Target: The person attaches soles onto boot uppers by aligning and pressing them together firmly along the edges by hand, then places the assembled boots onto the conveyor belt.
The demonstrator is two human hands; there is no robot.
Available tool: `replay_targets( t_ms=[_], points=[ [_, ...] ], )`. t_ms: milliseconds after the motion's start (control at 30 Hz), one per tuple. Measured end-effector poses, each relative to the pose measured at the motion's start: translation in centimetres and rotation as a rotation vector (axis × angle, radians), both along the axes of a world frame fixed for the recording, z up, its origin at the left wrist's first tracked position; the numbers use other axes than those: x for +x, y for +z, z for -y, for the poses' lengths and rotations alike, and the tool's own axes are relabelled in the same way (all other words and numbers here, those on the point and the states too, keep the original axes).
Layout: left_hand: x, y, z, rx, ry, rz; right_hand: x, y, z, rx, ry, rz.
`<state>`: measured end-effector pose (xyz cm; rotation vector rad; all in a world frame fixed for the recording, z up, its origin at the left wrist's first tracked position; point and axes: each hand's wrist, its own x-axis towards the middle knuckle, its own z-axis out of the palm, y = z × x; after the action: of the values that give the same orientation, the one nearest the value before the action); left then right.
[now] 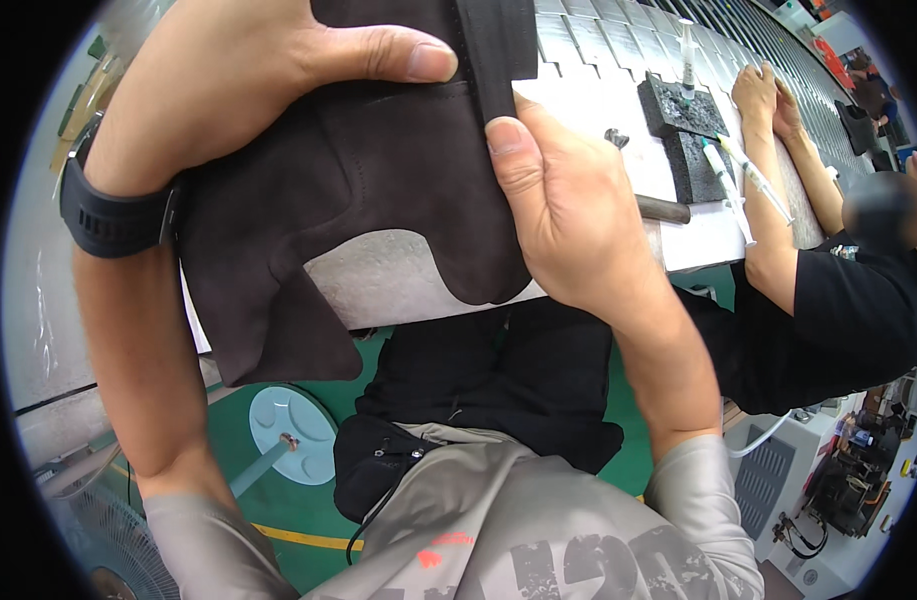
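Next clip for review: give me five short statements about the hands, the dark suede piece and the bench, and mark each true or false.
1. Both hands grip the dark suede piece. True: the left hand and the right hand each pinch it with a thumb on top.
2. The left wrist is bare. False: it wears a black wristband.
3. Syringes lie on the bench to the right. True.
4. The suede piece is bright red. False: it is dark brown.
5. Nobody else is at the bench. False: a co-worker's arm in a black sleeve rests there.
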<state>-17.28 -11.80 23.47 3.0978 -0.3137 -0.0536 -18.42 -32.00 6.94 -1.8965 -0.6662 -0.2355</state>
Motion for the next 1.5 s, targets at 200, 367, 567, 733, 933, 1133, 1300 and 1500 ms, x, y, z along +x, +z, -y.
replay_targets(
  t_ms=[200, 367, 567, 733, 933, 1133, 1300, 1500],
  points=[
    [-2.8, -2.6, -2.0, -0.201, -0.228, 0.396, -1.7, 1.1, 2.8, -0.151, 0.091, -0.011],
    [-12.3, -3.0, 0.9, -0.159, -0.312, 0.5, -5.8, 4.2, 3.4, 0.694, 0.307, -0.28],
    [-16.9, -3.3, 1.8, -0.298, -0.391, 0.32, -10.9, 7.4, 3.8, 0.44, 0.222, -0.257],
    [-19.7, -6.4, 2.3, -0.209, -0.458, 0.4, -12.5, 5.6, 5.3, 0.376, 0.375, -0.09],
    [-21.7, -8.0, 3.4, -0.194, -0.446, 0.46, -13.8, 3.0, 4.7, 0.484, 0.307, 0.112],
    [-22.2, -9.0, 4.3, -0.192, -0.409, 0.532, -14.3, 2.1, 4.8, 0.461, 0.26, 0.22],
    [-22.2, -9.1, 4.2, -0.175, -0.413, 0.558, -14.5, 2.0, 4.7, 0.426, 0.24, 0.24],
    [-21.3, -8.7, 3.4, -0.173, -0.463, 0.558, -14.4, 2.8, 4.4, 0.357, 0.229, 0.212]
  ],
)
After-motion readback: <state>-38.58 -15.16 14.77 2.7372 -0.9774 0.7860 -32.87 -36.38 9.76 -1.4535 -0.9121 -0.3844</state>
